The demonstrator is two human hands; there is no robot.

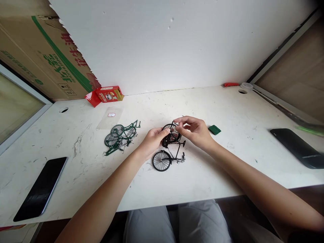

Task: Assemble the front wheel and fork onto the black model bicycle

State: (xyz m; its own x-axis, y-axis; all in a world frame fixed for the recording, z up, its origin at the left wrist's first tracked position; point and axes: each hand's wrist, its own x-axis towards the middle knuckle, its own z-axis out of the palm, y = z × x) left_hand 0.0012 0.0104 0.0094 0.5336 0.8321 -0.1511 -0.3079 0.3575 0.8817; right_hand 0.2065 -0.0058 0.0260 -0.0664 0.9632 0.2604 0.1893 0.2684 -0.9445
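Note:
A black miniature bicycle [174,153] lies over the white table in the middle of the head view, its front wheel toward me and its handlebar to the right. My left hand [155,140] is closed on the rear wheel, thumb on top. At the same end, my right hand [193,130] pinches a small part near the rear wheel with thumb and index finger; the fingers hide much of it. Left of my hands lie green miniature bicycle parts [121,135] with wheels and frame pieces together. A small dark green piece [214,129] rests to the right of my right hand.
Near the left edge lies a black phone [40,189]; a dark case [298,146] is at the right. A clear bag [110,118] and a red box [110,94] stand toward the back left. A red cutter [231,84] lies at the back right by the white panel [177,44].

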